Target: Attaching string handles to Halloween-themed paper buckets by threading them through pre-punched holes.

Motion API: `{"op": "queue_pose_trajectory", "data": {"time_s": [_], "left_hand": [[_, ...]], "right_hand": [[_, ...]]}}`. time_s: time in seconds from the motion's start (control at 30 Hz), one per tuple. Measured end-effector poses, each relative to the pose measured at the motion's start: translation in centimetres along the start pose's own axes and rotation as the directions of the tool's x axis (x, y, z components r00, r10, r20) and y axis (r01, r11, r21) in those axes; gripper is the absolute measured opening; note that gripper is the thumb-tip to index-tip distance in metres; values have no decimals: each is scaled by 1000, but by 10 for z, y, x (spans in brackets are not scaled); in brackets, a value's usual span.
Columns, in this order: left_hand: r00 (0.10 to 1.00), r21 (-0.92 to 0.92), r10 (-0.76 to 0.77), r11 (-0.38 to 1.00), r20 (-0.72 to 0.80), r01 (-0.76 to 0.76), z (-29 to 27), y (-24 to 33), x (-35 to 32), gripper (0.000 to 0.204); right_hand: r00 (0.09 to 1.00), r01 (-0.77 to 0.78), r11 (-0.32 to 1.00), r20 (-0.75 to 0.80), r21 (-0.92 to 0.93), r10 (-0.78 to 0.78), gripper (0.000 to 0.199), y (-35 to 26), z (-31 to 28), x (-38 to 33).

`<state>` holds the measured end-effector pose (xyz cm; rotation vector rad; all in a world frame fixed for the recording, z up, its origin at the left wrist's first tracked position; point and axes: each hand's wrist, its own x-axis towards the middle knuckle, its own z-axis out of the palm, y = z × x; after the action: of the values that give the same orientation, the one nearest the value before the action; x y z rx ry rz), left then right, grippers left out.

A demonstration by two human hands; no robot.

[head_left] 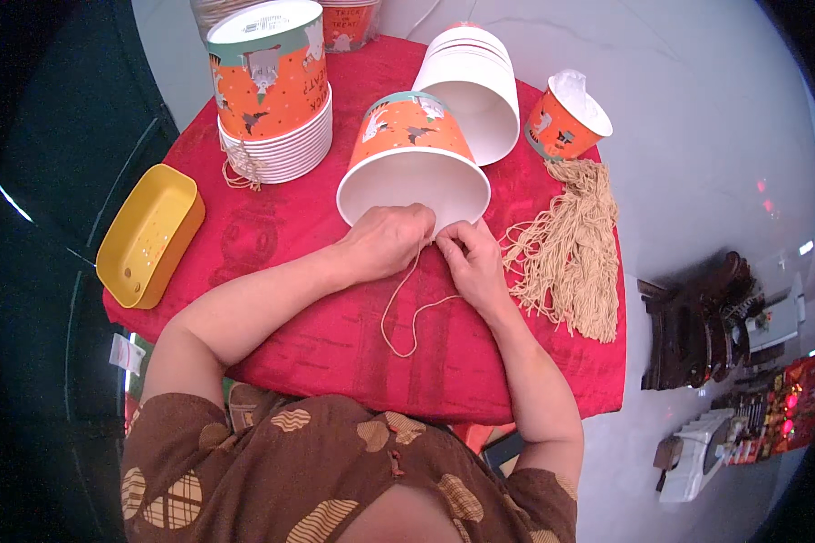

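An orange paper bucket (414, 136) with white and dark figures lies on its side, its white mouth facing me. At the near rim my left hand (391, 237) pinches a thin tan cord (385, 319), fingers closed. Close beside it, my right hand (471, 258) also pinches the cord at the rim, thumb and forefinger together. The cord's slack hangs below in a loop on the red cloth. How the cord meets the bucket is hidden by my fingers.
Left stand a stack of orange buckets (267, 86) and a yellow tub (158, 231). Behind are white nested buckets (480, 104). On the right, a small orange cup (566, 122) sits by a bundle of tan cords (575, 253). A red cloth (290, 348) covers the table.
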<state>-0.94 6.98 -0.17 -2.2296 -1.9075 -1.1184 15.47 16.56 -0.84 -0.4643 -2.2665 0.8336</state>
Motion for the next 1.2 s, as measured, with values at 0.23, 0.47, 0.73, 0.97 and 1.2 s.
{"op": "queue_pose_trajectory", "data": {"time_s": [0.23,0.47,0.73,0.97,1.2], "left_hand": [[977,-181,-169,965,126,190,-9,-5,5,12],[942,-207,-282,926,180,317,-12,-15,8,6],[932,-142,-349,922,95,360,-9,-8,9,8],[948,-37,-310,949,72,313,-11,-7,11,12],[962,-402,-231,875,143,270,-6,-8,12,8]], "right_hand": [[994,97,991,57,-91,-92,8,-6,-2,-2],[987,138,972,102,-189,-120,7,-9,-2,-1],[959,283,765,146,-579,-244,9,-30,4,-9],[918,367,771,69,-520,-390,8,-21,-2,4],[942,334,856,102,-396,-320,3,-13,-7,7]]}}
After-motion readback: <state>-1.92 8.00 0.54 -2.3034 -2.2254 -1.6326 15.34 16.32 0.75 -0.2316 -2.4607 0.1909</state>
